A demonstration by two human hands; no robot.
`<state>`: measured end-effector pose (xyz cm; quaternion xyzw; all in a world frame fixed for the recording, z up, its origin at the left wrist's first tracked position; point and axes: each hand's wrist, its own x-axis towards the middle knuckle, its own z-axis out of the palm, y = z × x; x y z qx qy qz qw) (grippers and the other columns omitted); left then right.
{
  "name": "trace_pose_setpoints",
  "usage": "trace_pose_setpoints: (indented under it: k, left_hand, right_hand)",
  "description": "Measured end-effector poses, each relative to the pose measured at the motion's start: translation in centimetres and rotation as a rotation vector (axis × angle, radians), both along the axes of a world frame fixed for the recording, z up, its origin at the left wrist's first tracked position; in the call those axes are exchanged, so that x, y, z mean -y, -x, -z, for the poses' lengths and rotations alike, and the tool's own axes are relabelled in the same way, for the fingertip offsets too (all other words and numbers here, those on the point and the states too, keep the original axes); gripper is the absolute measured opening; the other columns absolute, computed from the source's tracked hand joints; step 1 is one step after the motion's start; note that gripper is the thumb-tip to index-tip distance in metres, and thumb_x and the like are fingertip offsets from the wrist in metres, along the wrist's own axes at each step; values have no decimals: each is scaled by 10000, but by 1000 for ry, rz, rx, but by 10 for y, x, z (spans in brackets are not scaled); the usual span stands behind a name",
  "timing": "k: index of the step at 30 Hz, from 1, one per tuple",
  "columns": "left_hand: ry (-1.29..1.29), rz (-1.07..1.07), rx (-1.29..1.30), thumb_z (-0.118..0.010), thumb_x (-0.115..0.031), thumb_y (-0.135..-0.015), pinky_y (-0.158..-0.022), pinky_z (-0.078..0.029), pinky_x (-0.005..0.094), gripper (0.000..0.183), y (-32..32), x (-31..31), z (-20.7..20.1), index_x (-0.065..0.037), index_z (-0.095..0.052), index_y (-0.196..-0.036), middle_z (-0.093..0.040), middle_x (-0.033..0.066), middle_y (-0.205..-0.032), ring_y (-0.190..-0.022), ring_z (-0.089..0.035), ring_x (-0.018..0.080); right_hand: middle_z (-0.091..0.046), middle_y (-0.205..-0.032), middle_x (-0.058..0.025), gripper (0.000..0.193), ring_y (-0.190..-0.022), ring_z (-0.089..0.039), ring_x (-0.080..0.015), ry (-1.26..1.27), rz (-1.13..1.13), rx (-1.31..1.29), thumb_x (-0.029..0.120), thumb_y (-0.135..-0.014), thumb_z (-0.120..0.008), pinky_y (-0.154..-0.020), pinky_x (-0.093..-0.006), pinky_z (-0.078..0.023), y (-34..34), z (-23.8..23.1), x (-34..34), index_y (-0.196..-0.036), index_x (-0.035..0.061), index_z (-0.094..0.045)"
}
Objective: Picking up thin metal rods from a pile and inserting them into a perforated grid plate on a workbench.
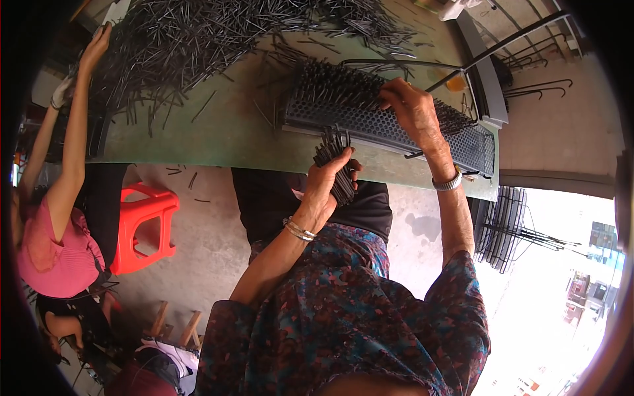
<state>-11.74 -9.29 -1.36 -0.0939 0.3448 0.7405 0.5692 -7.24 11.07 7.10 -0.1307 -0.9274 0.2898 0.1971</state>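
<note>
The left hand [323, 179] is gripping 1 bundle of dark rods [344, 189] at the table's near edge. The right hand [416, 113] is curling over the perforated rack [389, 132] on the green table [231, 142], beside standing rods [333, 84]; I cannot tell whether it is pinching any.

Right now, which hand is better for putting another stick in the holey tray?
Probably the right hand: it's over the tray, by the standing sticks. The left hand is closer to the body and busy holding a bundle.
</note>
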Motion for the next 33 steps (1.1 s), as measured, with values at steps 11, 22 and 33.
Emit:
trace_pose_setpoints:
  k: [11,22,33]
  left_hand:
    - [-12,-35,2,-678,-211,-888,-503,-499,274,173,-3,-2,-3,-58,-642,-959,-682,103,-789,-613,-608,139]
    - [-9,20,-28,-665,-223,-897,-498,-515,290,166,-1,1,-9,-71,-636,-954,-673,78,-800,-642,-614,140]
    - [-40,50,-10,-685,-216,-880,-481,-519,292,165,-3,2,-8,-68,-637,-932,-677,92,-814,-629,-620,152]
  right_hand:
    - [-613,-830,-119,90,-748,-620,-337,-256,-62,-46,77,-850,-642,-635,-394,-516,-4,14,14,-925,42,-605]
    - [-627,-870,-71,90,-744,-621,-267,-374,191,-169,115,-844,-678,-638,-357,-494,-5,31,28,-911,55,-680]
    - [-626,-848,-76,95,-734,-633,-252,-375,360,-128,153,-856,-659,-634,-356,-491,-6,32,25,-910,84,-696]
